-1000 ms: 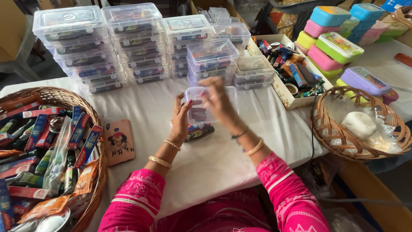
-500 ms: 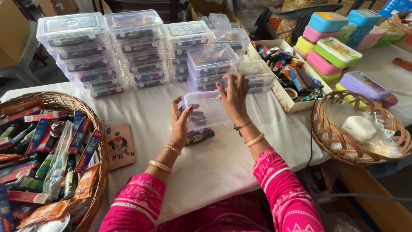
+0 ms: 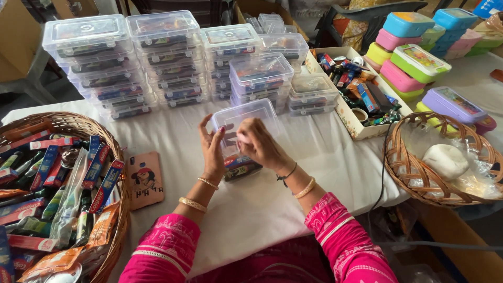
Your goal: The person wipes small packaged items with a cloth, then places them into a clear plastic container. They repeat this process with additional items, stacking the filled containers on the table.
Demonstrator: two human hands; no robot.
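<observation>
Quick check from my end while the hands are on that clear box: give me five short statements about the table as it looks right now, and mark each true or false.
1. Both hands are on the clear plastic box. True: the left hand is at its side and the right hand is on its front.
2. The wicker basket of toothpaste packs sits on the person's right. False: it is on the left.
3. The stacked clear boxes stand behind the box being handled. True.
4. The phone with a cartoon case lies inside a basket. False: it lies on the white tablecloth.
5. The right-side basket holds a white lump in plastic. True.
</observation>
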